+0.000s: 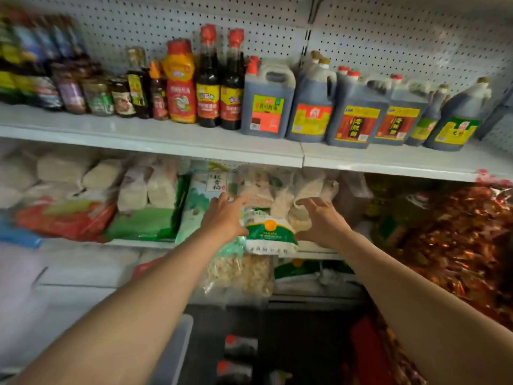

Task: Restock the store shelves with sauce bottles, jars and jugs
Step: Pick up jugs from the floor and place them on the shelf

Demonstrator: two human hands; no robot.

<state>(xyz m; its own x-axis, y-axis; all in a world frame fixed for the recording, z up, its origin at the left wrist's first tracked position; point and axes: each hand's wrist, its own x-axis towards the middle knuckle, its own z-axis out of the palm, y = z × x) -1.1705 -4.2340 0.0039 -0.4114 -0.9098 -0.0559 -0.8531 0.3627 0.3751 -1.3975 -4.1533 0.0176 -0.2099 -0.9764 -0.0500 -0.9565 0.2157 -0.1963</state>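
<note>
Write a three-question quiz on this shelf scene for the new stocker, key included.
1. True or false: both hands are at the upper shelf, gripping a jug.
2. What lies between the left hand and the right hand? A) a red-capped bottle B) a white and green bag C) a jar
3. Fill in: on the upper shelf, the handled jugs stand to the ____ of the two tall red-capped bottles.

Key:
1. False; both hands are at the lower shelf, below the bottles.
2. B, the white and green bag.
3. Right; the jugs fill that side.
</note>
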